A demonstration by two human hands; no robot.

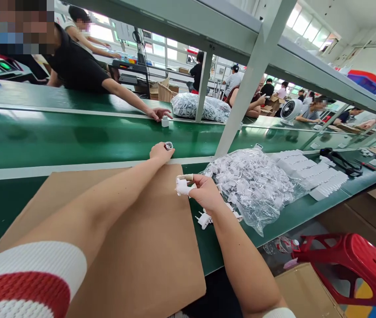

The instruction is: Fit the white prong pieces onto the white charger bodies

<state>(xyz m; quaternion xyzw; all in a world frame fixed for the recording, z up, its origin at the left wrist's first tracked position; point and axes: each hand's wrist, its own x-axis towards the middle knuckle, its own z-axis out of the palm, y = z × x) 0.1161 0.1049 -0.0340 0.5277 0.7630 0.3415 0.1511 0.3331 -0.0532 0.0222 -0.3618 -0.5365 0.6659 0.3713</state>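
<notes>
My left hand (161, 153) reaches out over the near edge of the green conveyor belt. Its fingers are closed round a small white plastic housing (168, 145), whose dark open end faces up. Nearer to me, my right hand (207, 193) pinches a white plug piece (183, 186) between thumb and forefinger, above the right edge of a cardboard sheet (148, 238). The forefinger wears a pale finger cover. Just under this hand, several loose white plug pieces (204, 220) lie on the green table, partly hidden by my wrist.
A clear bag of white parts (250, 181) and rows of white pieces (310, 170) lie to the right. A co-worker's hand (157, 114) is at a white adapter (165, 121) across the belt. A metal post (241, 92) rises ahead; a red stool (356, 260) stands lower right.
</notes>
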